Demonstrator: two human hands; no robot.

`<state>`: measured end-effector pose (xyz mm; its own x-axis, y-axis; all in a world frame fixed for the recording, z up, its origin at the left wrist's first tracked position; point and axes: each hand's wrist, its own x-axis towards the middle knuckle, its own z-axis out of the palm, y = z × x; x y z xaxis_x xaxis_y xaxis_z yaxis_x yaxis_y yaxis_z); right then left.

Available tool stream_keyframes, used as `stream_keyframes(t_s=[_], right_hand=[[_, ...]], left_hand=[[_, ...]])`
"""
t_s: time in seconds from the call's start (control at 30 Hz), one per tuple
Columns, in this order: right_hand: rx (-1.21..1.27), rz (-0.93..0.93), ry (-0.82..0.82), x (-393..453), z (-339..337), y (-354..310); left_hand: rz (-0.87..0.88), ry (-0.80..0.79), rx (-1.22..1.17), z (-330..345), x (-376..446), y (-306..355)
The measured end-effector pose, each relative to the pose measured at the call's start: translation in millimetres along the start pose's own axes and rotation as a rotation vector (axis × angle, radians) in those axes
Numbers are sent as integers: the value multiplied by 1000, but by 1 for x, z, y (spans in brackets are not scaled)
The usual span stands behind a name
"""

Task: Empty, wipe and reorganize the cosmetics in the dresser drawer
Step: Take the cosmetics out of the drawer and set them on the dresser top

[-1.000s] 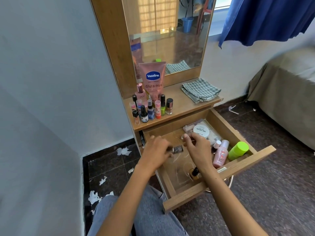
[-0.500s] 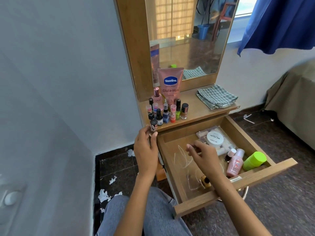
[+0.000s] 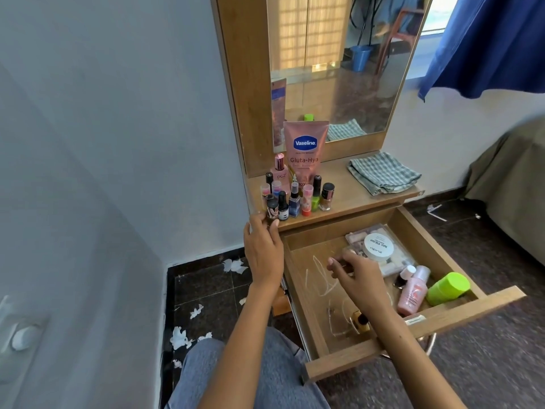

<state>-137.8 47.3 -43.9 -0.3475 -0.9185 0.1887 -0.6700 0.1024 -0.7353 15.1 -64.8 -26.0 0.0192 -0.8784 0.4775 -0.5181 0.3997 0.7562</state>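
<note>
In the open drawer (image 3: 413,326), my right hand (image 3: 358,278) has stayed over the bare middle, pinching something I cannot identify. Beyond its left front corner, my left hand (image 3: 262,246) has just set a small dark bottle (image 3: 272,208) on the dresser top (image 3: 354,199), fingers around it; emptying continues.

- Dresser drawer (image 3: 413,329), lower right of centre: light brown wood grain; pale white scratch marks are seen on its floor.
- Vaseline tube (image 3: 305,152), centre: pink, with a blue oval logo.
- Folded cloth (image 3: 383,175), right of centre: grey-green and white check pattern.
- Cylindrical container (image 3: 448,287), in the drawer at right: bright lime green.
- Bottle (image 3: 413,293) beside it: pale pink with a lighter cap.
- Round tub (image 3: 378,247), in the drawer: white lid with dark lettering.
- Curtain (image 3: 486,45), upper right: deep blue.
- Wall (image 3: 103,143), left: pale grey-blue.
- Floor (image 3: 206,293), lower centre: dark speckled tiles, strewn with white scraps.
</note>
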Motion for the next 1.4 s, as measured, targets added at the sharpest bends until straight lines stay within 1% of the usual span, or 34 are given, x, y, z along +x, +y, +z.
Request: stream_keyframes(t_s=[0.1, 0.23, 0.27, 0.33, 0.37, 0.4, 0.43, 0.5, 0.53, 0.57, 0.6, 0.63, 0.7, 0.8, 0.87, 0.93, 1.0, 1.07, 1.1, 1.17, 1.23, 1.27, 1.3, 1.4], right_hand=[[-8, 5, 7, 0, 0, -1], [18, 17, 16, 2, -5, 1], [27, 16, 21, 2, -7, 2], [29, 25, 49, 3, -16, 8], [27, 35, 71, 2, -21, 11], [18, 49, 97, 1, -27, 15], [13, 61, 121, 0, -32, 17], [-15, 96, 153, -4, -39, 21], [-29, 111, 163, -5, -41, 21], [-36, 118, 175, -6, -42, 21], [-41, 122, 187, -7, -42, 19], [-48, 126, 197, -8, -42, 18], [-51, 138, 207, -9, -41, 17], [6, 161, 231, -10, -41, 19], [43, 146, 252, -10, -43, 19], [86, 132, 267, -11, -44, 18], [161, 143, 256, -10, -46, 18], [252, 137, 187, -9, -47, 18], [292, 107, 131, -9, -47, 17], [372, 27, -12, -9, -47, 15], [419, -24, -128, -9, -43, 7], [402, -44, -135, -9, -41, 3], [366, -65, -108, -8, -37, -2], [289, -114, 13, 2, -29, -17]], left_hand=[[10, -12, 0, 3, 3, -1], [-74, -36, -14, 0, -4, 4], [-47, -18, 3, -2, -10, 7], [101, 21, 13, -8, -30, 16], [184, 6, 4, -10, -41, 21], [256, -51, -6, -12, -52, 26], [317, -175, -12, -15, -60, 31], [370, -581, -1, -14, -72, 38], [364, -783, 17, -11, -75, 41], [350, -949, 57, -6, -78, 44], [349, -1065, 113, -2, -78, 47], [369, -1136, 167, 3, -79, 49], [398, -1190, 220, 11, -81, 49], [360, -1195, 229, 14, -81, 53], [385, -1176, 223, 16, -80, 56], [367, -1121, 171, 17, -81, 54], [270, -1033, 51, 17, -79, 51], [176, -880, -13, 13, -72, 50], [166, -788, -30, 9, -65, 51], [204, -619, -67, 3, -50, 50], [253, -533, -99, -4, -35, 49], [270, -520, -122, -6, -29, 49], [282, -517, -142, -7, -25, 48], [328, -533, -173, -8, -17, 50]])
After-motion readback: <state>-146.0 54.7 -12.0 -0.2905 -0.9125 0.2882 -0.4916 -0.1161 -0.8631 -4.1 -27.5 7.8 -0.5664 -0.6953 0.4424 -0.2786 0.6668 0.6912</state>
